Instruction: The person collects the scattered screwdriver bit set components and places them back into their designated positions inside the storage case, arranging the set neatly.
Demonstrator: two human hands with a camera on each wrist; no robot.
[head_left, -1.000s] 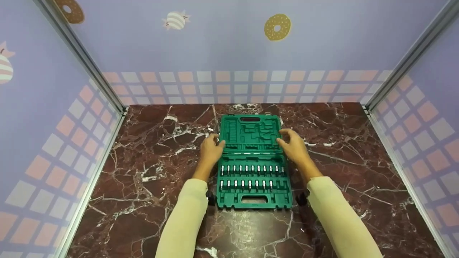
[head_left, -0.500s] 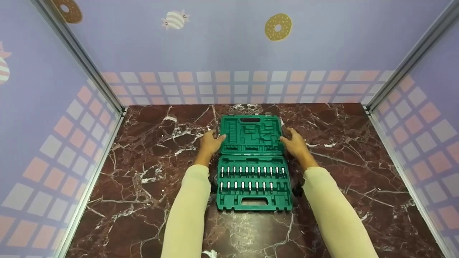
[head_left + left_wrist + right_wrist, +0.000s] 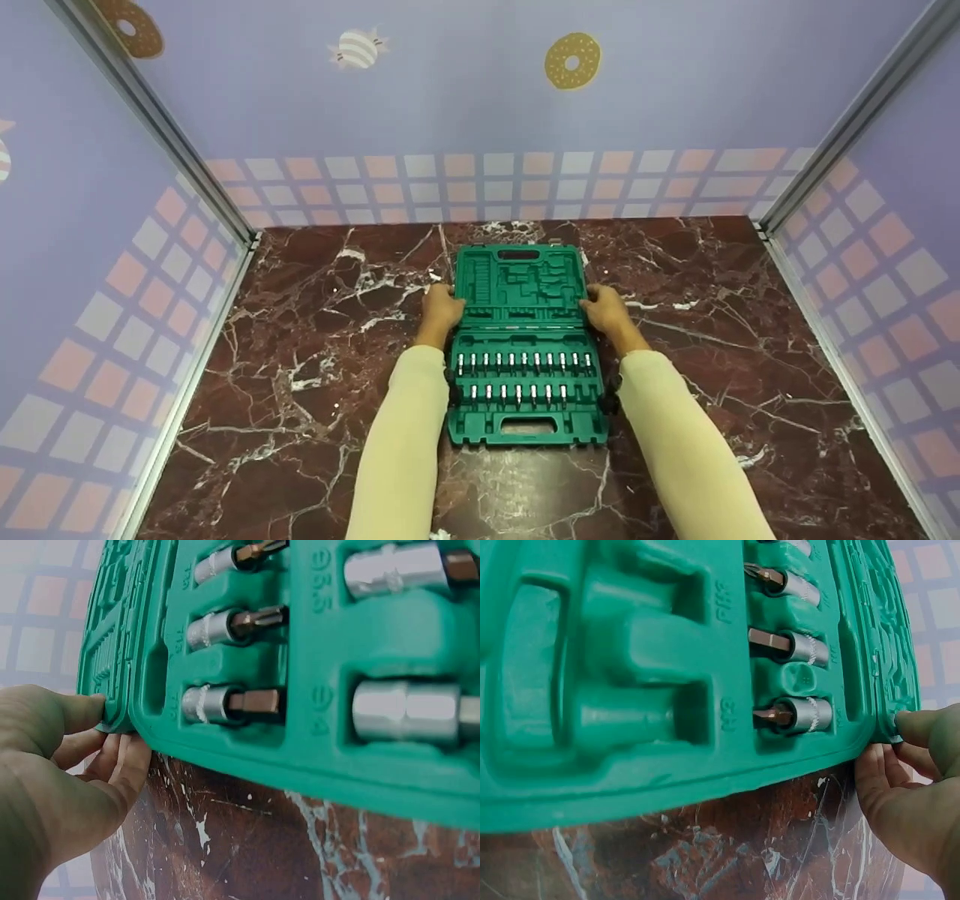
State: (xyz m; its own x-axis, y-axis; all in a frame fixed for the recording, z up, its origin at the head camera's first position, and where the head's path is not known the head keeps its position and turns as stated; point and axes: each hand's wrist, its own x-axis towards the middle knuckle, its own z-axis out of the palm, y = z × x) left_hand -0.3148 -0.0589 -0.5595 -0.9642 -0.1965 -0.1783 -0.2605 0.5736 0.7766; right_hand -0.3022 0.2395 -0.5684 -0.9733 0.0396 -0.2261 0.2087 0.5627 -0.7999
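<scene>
A green plastic socket case (image 3: 472, 429) lies opened out flat, its lid (image 3: 480, 281) pointing away from me. Two rows of silver bit sockets (image 3: 512, 362) sit in the near half. At the lid's left edge, my left hand (image 3: 442, 307) pinches the rim near the hinge; in the left wrist view its thumb (image 3: 84, 711) lies on top with fingers beneath. My right hand (image 3: 606, 309) grips the lid's right edge the same way, its thumb (image 3: 919, 726) over the rim in the right wrist view. Bare moulded slots (image 3: 637, 724) show at the near right.
The case rests on a dark red marbled tabletop (image 3: 322, 412). Lilac patterned panels (image 3: 465, 90) stand at the back and both sides, with metal corner posts (image 3: 161, 120) between them.
Both hands have come in against the lid's side edges, thumbs over and fingers under, where they were held looser before. The whole scene has shifted slightly in the head view.
</scene>
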